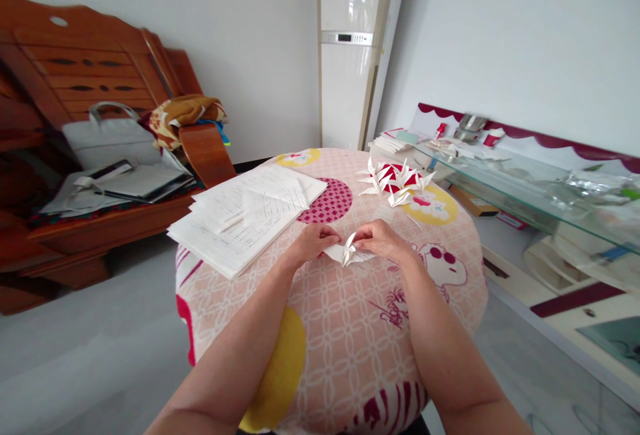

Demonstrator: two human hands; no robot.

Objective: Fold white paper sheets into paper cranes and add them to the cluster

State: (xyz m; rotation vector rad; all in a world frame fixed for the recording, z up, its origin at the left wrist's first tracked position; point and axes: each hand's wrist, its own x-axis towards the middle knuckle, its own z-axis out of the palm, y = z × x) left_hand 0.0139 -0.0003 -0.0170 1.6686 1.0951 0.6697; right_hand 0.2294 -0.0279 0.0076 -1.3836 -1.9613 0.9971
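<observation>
Round table (330, 328) under a pink patterned cloth, with a wooden bench (100, 88) beyond its left edge and a glass shelf (525, 181) off its right. At the table's centre, a small folded paper piece (349, 253) pinched from both sides: left hand (313, 243) closed on its left end, right hand (383, 238) closed on its right, fingertips nipping the upright flaps. On the table's far left, a stack of printed sheets (245, 218); on its far right, a cluster of folded paper shapes (397, 181).

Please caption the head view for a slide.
On the patterned table, left hand and right hand pinch folded white paper.
</observation>
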